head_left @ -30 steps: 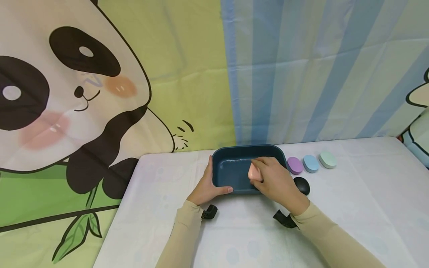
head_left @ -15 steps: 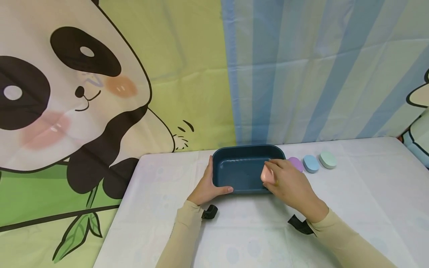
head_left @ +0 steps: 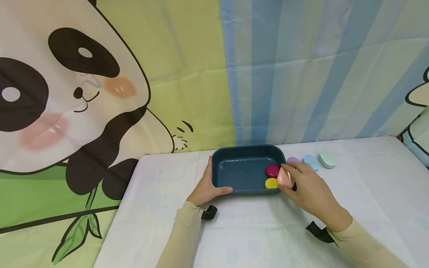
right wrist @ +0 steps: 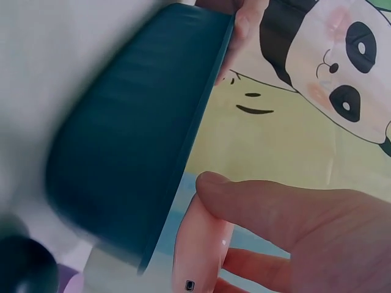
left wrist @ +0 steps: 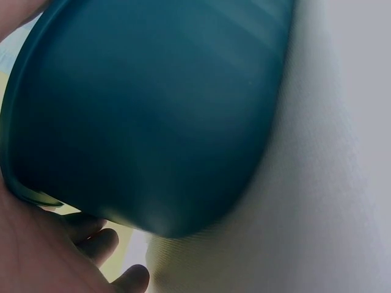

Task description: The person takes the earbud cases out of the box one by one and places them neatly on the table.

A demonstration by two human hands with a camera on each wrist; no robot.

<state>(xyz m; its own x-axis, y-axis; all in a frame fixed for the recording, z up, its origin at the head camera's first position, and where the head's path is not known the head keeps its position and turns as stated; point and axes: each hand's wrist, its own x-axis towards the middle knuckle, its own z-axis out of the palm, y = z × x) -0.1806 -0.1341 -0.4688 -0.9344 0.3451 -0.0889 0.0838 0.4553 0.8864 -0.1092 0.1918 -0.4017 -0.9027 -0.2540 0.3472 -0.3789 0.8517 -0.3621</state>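
Near the desk's (head_left: 241, 230) far edge, before panda-printed cloth (head_left: 191, 93), your right grip (head_left: 310, 190) pinched the peach piece (head_left: 285, 176) at the tray's (head_left: 238, 171) right rim; your left grip (head_left: 206, 187), spread, braced its left end.

Beside my dark teal tray (head_left: 239, 174), my block (head_left: 285, 177) is pink; discs (head_left: 272, 171) inside the tray, red and yellow; pieces (head_left: 327, 159) right of it, purple, blue, mint; cloth (head_left: 187, 74) behind it, panda-printed, blue-striped.
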